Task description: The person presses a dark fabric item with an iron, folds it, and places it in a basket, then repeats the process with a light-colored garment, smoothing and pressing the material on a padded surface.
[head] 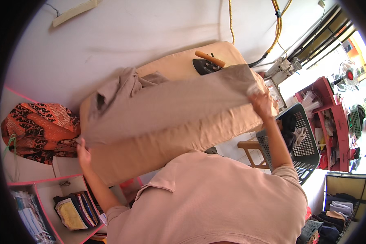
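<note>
A greyish-brown cloth garment (170,106) lies stretched over a padded ironing table with a beige cover (134,161). At its left end my left hand (84,152) grips the edge of the cloth. My right hand (260,102), somewhat blurred, holds the cloth at the far right end. Part of the garment is bunched in folds toward the wall side. Behind the cloth, an electric iron (205,67) with an orange handle rests on the table cover.
An orange and black patterned cloth (39,131) is heaped left of the table. Shelves with folded clothes (76,210) stand at lower left. To the right are a green plastic basket (303,146) on a wooden stool (250,145), a red cabinet (343,131) and a fan (349,74).
</note>
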A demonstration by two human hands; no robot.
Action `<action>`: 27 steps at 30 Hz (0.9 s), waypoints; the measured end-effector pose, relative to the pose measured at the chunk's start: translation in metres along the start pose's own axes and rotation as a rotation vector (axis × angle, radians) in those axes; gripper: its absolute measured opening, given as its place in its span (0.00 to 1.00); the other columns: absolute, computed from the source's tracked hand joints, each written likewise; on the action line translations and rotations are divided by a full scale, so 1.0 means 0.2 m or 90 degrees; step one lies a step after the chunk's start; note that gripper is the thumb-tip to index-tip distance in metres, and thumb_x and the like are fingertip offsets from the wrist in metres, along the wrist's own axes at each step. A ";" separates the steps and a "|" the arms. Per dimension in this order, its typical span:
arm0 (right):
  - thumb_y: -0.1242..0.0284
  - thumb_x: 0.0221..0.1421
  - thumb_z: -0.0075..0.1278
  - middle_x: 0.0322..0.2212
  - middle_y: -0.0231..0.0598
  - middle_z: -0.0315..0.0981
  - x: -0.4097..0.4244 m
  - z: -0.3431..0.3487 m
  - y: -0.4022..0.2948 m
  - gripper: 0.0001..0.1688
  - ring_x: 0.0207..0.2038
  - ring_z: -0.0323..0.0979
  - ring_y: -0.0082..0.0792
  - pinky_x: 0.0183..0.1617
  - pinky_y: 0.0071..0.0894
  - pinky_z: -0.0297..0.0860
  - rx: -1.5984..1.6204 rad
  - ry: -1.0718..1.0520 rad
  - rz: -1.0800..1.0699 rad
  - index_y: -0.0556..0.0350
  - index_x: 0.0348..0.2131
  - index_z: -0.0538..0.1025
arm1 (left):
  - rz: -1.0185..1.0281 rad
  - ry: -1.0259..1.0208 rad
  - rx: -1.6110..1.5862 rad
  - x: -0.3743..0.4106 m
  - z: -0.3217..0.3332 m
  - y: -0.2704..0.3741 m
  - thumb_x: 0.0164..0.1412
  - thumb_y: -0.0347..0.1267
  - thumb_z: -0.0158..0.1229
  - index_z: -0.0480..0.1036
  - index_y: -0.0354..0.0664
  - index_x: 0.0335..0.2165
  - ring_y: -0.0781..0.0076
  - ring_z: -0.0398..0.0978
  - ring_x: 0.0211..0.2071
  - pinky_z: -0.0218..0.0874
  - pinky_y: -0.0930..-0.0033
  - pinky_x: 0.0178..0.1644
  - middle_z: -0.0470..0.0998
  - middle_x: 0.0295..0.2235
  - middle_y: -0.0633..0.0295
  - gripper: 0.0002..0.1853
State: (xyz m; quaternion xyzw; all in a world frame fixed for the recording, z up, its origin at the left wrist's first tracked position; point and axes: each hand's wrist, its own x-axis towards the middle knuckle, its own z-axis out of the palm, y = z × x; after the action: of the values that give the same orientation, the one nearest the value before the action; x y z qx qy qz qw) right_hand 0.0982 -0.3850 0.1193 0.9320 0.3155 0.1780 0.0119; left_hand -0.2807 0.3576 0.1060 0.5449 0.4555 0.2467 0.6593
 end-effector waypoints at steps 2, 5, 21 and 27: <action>0.78 0.44 0.49 0.36 0.28 0.70 -0.27 0.32 0.01 0.14 0.47 0.65 0.31 0.46 0.51 0.59 -0.035 -0.159 -0.038 0.39 0.31 0.78 | -0.115 0.061 0.105 0.03 -0.07 -0.37 0.57 0.39 0.57 0.62 0.46 0.51 0.72 0.67 0.45 0.60 0.66 0.47 0.69 0.46 0.65 0.24; 0.77 0.43 0.52 0.34 0.30 0.72 -0.22 0.31 -0.07 0.10 0.42 0.69 0.35 0.43 0.44 0.63 0.233 -0.212 0.120 0.42 0.28 0.81 | 0.104 0.312 0.472 0.11 -0.31 -0.56 0.58 0.33 0.53 0.65 0.42 0.48 0.64 0.71 0.42 0.62 0.64 0.45 0.72 0.45 0.61 0.19; 0.69 0.48 0.55 0.27 0.49 0.75 0.26 0.52 0.22 0.13 0.31 0.74 0.44 0.37 0.36 0.68 0.604 -0.249 0.185 0.56 0.33 0.77 | 0.404 -0.587 0.876 -0.33 2.10 -0.36 0.58 0.33 0.51 0.71 0.43 0.41 0.58 0.68 0.48 0.53 0.60 0.52 0.72 0.47 0.58 0.13; 0.70 0.47 0.55 0.25 0.41 0.77 0.31 0.64 0.82 0.12 0.28 0.74 0.35 0.35 0.32 0.68 0.459 -0.197 0.352 0.57 0.33 0.78 | 0.435 -0.586 1.058 -0.16 2.04 -0.23 0.58 0.39 0.52 0.72 0.43 0.42 0.57 0.71 0.44 0.49 0.62 0.52 0.76 0.41 0.51 0.17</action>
State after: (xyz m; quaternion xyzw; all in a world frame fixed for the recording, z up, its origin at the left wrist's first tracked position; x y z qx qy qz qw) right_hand 0.2826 -0.4674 0.0409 0.9412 0.0920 -0.0869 -0.3131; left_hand 0.0517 0.1161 0.0694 0.9753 0.0036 -0.2074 0.0760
